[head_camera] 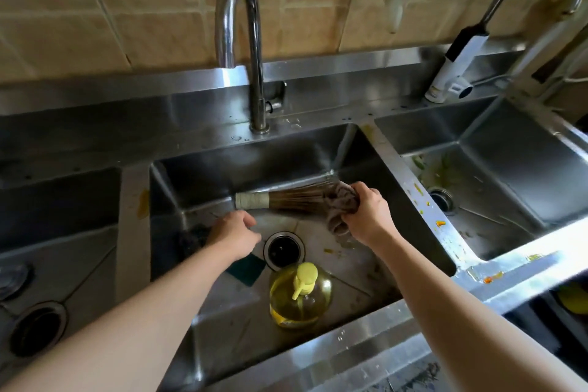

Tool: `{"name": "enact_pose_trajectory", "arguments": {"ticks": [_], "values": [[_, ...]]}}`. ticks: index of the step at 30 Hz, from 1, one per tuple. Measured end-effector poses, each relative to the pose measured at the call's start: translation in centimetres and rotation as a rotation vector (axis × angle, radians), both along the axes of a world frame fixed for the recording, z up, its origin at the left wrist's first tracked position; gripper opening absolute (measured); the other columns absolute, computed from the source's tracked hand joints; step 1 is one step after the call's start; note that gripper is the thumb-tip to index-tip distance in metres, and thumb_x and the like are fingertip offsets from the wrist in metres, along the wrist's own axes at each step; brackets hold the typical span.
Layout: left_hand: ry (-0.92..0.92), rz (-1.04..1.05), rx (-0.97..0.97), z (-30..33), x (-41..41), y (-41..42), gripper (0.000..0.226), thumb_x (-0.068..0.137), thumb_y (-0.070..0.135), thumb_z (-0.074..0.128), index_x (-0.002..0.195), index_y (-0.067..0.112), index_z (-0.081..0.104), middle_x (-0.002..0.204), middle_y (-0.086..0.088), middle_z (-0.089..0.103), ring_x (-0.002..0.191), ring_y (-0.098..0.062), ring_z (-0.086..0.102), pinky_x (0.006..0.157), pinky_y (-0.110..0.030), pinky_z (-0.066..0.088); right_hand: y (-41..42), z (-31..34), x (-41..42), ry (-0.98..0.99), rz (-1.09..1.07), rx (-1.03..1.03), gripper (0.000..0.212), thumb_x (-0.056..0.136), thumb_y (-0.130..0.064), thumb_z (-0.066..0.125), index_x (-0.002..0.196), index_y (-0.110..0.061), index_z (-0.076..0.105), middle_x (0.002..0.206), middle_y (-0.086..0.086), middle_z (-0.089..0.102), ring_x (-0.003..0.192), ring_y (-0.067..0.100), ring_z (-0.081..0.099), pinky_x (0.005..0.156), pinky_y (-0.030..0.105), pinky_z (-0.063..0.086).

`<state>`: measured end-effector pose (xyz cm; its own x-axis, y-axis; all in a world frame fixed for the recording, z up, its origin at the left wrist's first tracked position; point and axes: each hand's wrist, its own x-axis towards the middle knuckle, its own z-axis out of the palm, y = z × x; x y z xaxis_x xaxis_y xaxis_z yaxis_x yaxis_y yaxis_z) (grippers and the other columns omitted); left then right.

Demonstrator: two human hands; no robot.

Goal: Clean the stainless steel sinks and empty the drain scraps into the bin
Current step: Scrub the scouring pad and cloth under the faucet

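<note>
I look down into the middle stainless steel sink [222,321]. My right hand [369,213] grips a bunched grey cloth [342,202] near the sink's back right corner. A bamboo whisk brush [283,199] lies along the back wall, its bristles touching the cloth. My left hand [234,232] hovers over the sink floor just below the brush handle, fingers loosely curled, holding nothing. The round drain [283,250] sits between my hands. The right sink [509,175] holds green food scraps [436,169] near its drain [442,197].
A yellow dish-soap pump bottle [300,296] stands in the middle sink's front. A green sponge [248,267] and a dark scourer [194,239] lie on the floor. Two taps [241,41] rise behind. The left sink drain [36,328] is open. Orange stains dot the divider [432,216].
</note>
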<state>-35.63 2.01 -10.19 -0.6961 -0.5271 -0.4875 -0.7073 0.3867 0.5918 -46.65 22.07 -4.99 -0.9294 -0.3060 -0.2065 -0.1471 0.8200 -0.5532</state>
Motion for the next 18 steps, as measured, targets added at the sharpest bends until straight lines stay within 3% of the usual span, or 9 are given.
{"name": "enact_pose_trajectory", "arguments": {"ticks": [5,9,15,18], "values": [[-0.037,0.003,0.012,-2.3,-2.2,0.3,0.022,0.081,0.017,0.071,0.098,0.026,0.058,0.109,-0.003,0.061,0.101,-0.023,0.06,0.091,-0.038,0.051,0.9,-3.3,-1.9,-0.07,-0.016,0.086,0.04,0.083,-0.005,0.057,0.122,-0.013,0.053,0.114,0.013,0.049,0.102,0.03,0.053,0.076,0.018,0.031],[-0.073,0.023,0.066,-4.2,-3.6,0.7,0.024,0.084,0.011,0.068,0.106,0.016,0.058,0.108,-0.008,0.062,0.1,-0.025,0.061,0.085,-0.031,0.048,1.5,-6.2,-3.5,-0.131,-0.02,0.149,0.039,0.082,-0.008,0.057,0.12,-0.015,0.055,0.114,0.012,0.049,0.099,0.03,0.055,0.075,0.02,0.036],[-0.093,0.104,0.109,-6.7,-4.9,1.4,0.025,0.078,0.011,0.072,0.082,0.028,0.053,0.1,-0.009,0.066,0.091,-0.027,0.064,0.087,-0.04,0.053,1.4,-10.7,-6.2,-0.215,0.031,0.226,0.033,0.083,-0.012,0.051,0.115,-0.017,0.057,0.111,0.013,0.051,0.089,0.03,0.059,0.08,0.032,0.052],[-0.117,0.154,0.125,-7.9,-5.3,1.8,0.028,0.079,0.011,0.072,0.077,0.029,0.05,0.099,-0.008,0.066,0.092,-0.026,0.064,0.088,-0.041,0.053,1.3,-13.1,-7.3,-0.249,0.093,0.24,0.025,0.084,-0.014,0.049,0.106,-0.021,0.058,0.099,0.01,0.061,0.081,0.031,0.065,0.066,0.04,0.059]]}}
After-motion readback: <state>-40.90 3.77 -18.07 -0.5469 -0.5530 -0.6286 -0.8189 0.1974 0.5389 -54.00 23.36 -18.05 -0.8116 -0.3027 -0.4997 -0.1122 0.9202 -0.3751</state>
